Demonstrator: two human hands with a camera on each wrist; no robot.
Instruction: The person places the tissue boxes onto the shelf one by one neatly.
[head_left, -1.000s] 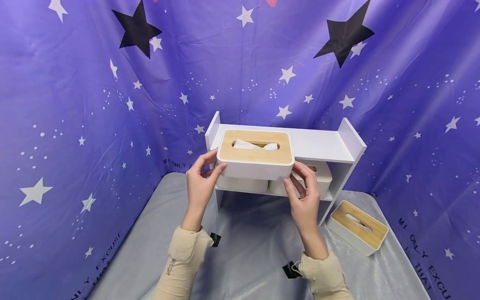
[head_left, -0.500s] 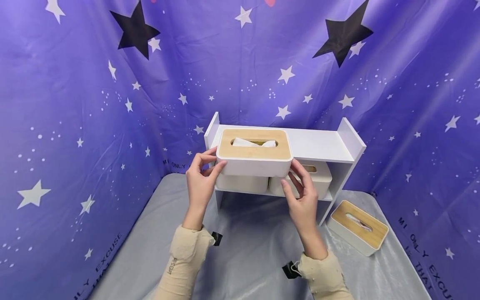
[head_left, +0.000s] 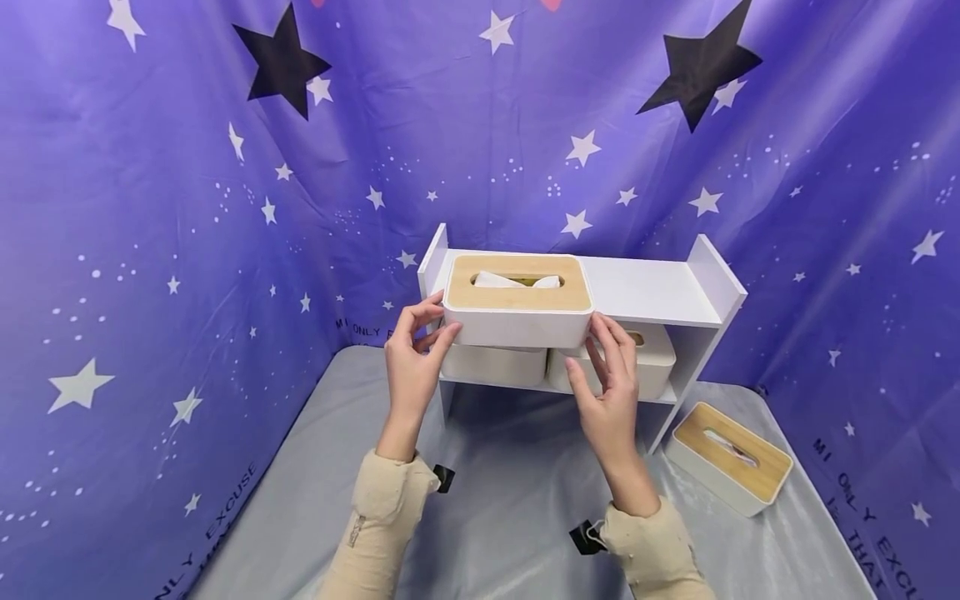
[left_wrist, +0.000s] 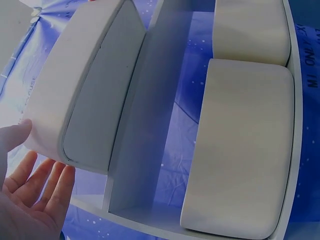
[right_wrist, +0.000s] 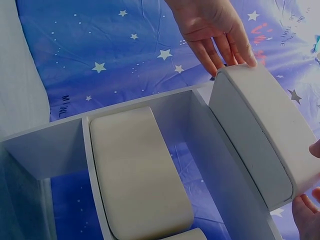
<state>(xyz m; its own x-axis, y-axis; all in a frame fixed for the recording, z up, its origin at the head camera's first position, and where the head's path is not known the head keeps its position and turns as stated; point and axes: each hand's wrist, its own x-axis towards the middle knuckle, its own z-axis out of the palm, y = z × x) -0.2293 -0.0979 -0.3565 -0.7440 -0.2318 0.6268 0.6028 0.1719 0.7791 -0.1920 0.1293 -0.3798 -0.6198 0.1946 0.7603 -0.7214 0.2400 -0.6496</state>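
A white tissue box (head_left: 517,327) with a wooden lid, white tissue showing in its slot, is at the front edge of the upper board of a white shelf (head_left: 645,287). My left hand (head_left: 414,358) holds its left end, thumb on the front corner and fingers at the side. At the opposite end, my right hand (head_left: 611,392) holds the box with fingers against the side and the thumb low at the front corner. In the left wrist view the box's pale underside (left_wrist: 102,100) shows, partly beyond the board. Whether the box's rear rests on the board is hidden.
Two off-white boxes, a left one (head_left: 491,367) and a right one (head_left: 652,367), stand on the lower shelf. Another wooden-lidded tissue box (head_left: 731,458) is on the grey cloth (head_left: 517,500), right of the shelf. Purple star-printed curtains (head_left: 480,125) surround the area.
The held tissue box has risen slightly and moved back relative to the shelf, both hands staying at its ends. The head view has shifted a little.
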